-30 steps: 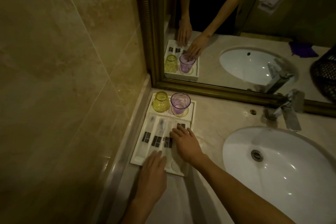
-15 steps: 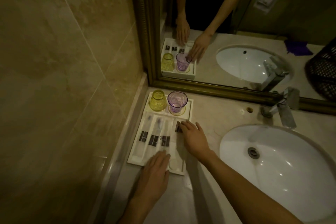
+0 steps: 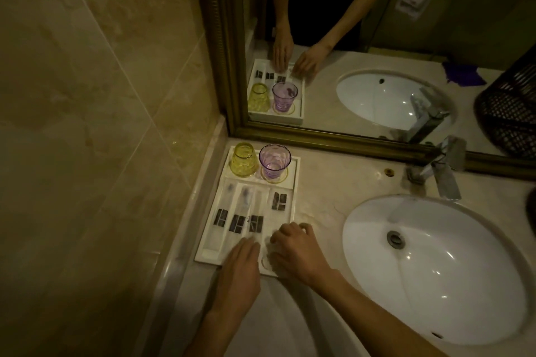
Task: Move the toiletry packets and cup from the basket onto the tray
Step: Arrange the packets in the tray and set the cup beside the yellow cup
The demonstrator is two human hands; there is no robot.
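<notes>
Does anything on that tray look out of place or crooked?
Slightly: the yellow cup stands upside down while the purple cup beside it is upright. The packets lie neatly in the tray.

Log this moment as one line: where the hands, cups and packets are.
left hand: near tray edge | right hand: near-right tray corner | cups: tray's far end | packets: in slots

Packets [image 3: 237, 222], cups [image 3: 274, 160] on tray [image 3: 292, 182]

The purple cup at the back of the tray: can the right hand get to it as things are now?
Probably yes. The right hand rests at the tray's near edge, and only flat packets lie between it and the purple cup; nothing tall blocks the way.
</notes>
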